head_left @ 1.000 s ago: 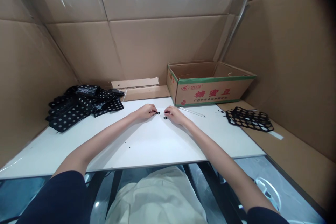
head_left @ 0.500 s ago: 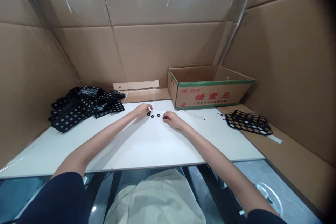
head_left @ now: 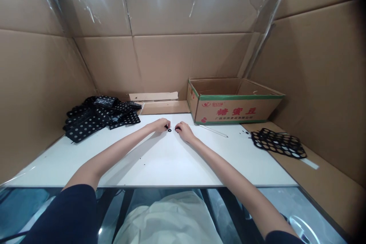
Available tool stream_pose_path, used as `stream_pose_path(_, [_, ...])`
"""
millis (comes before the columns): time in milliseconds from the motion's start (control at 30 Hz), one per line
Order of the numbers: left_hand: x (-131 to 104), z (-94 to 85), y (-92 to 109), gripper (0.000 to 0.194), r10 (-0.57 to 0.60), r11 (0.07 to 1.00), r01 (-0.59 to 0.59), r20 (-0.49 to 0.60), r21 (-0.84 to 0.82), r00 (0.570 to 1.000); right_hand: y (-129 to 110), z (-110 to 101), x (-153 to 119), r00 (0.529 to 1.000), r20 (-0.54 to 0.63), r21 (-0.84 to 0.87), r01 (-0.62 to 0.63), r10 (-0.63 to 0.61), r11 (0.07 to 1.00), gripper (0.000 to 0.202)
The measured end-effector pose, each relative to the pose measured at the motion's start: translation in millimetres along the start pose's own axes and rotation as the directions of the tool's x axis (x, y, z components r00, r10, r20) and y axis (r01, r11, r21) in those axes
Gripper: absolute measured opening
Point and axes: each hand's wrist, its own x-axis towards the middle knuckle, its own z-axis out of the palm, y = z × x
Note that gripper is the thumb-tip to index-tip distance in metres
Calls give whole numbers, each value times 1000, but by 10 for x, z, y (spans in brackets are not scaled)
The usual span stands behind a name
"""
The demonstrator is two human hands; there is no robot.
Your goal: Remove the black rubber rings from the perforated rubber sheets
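Observation:
Over the white tabletop, my left hand is closed in a pinch, with a small black ring at its fingertips. My right hand faces it a short way to the right, its fingers also pinched on a small black piece that looks like another ring. Between the two hands one black ring lies flat on the table, close to the left fingertips. How many rings each hand holds is hidden by the fingers.
Black polka-dot sheets are heaped at the left. An open cardboard box stands at the back right, a thin clear stick before it. Black sheets full of holes lie far right. Cardboard walls enclose the table.
Several rings lay between the hands before; now one does. My left hand has closed on a ring, and the hands are nearer each other. The camera view has tilted up slightly.

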Motion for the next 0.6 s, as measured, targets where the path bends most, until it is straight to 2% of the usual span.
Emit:
stream_pose_path(100, [27, -62, 5, 24, -18, 999, 22, 118, -36, 993, 1, -25, -40, 1000, -12, 30, 0, 0, 1000, 9])
stream_pose_path(167, [46, -98, 11, 22, -14, 997, 25, 157, -71, 987, 2, -46, -67, 999, -21, 71, 33, -32, 997, 8])
stream_pose_path(300, [73, -128, 29, 21, 22, 992, -4, 136, -126, 990, -3, -78, -99, 997, -31, 145, 77, -73, 986, 9])
stream_pose_path(500, [72, -100, -4, 29, 68, 976, -39, 130, -215, 989, 13, -57, -120, 999, -40, 199, 40, -33, 979, 9])
stream_pose_path(600, [68, -71, -33, 27, 118, 969, -87, 125, -231, 985, 1, -81, -120, 997, -76, 261, 24, -4, 965, 14])
